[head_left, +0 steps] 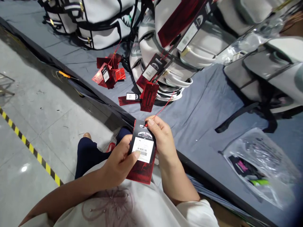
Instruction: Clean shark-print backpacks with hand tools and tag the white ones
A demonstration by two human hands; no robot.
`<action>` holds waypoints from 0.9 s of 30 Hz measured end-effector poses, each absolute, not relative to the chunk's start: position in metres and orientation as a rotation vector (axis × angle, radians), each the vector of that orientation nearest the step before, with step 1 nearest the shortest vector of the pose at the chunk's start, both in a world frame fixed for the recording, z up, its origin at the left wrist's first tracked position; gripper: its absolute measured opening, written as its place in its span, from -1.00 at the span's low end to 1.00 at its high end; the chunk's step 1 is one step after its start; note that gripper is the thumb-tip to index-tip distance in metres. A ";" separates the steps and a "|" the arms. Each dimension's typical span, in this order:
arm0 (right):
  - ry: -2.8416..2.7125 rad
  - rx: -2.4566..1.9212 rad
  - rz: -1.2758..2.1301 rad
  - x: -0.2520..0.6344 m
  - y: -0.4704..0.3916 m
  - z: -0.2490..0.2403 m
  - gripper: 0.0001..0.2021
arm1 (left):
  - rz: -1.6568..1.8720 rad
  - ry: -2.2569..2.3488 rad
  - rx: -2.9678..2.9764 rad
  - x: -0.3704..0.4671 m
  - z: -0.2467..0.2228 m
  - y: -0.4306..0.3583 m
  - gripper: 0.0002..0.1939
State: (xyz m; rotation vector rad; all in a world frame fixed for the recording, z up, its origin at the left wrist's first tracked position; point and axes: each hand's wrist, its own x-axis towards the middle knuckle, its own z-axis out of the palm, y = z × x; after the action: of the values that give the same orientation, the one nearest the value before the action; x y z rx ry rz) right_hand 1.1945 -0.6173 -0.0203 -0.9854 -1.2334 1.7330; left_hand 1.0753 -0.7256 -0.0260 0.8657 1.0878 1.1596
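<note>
My left hand (124, 159) is closed on the lower left part of a black and red hang tag (143, 134), its thumb lying across the white barcode label. At the tag's top right corner, my right hand (162, 134) pinches it by the hole where a red string (165, 105) passes. That string runs up toward a stack of white and grey backpacks (175, 69). More red and black hang tags (149, 97) dangle from the stack just beyond my hands. A loose bunch of red tags (109, 72) lies on the table left of the stack.
The grey-covered table (201, 104) runs diagonally across the view. White backpacks with black trim (99, 33) stand at the back left, and another pale backpack (272, 75) is on the right. A clear plastic bag (262, 167) lies at the lower right. Yellow-black tape (30, 146) marks the floor.
</note>
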 end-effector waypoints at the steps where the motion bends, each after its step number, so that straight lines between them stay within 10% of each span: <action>1: -1.224 -0.999 1.736 1.194 -0.617 -0.021 -0.70 | 1.153 1.090 0.867 1.075 -0.026 -0.725 -0.74; 27: -1.220 -1.027 1.752 1.189 -0.610 -0.028 -0.73 | 1.077 1.036 0.739 1.068 -0.023 -0.716 -0.92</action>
State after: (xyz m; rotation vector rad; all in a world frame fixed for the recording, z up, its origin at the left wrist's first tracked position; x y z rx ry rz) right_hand 1.1891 -0.6096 -0.0278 -1.0273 -1.2201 1.7525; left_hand 1.0680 -0.7165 -0.0228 0.7389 1.0364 1.0769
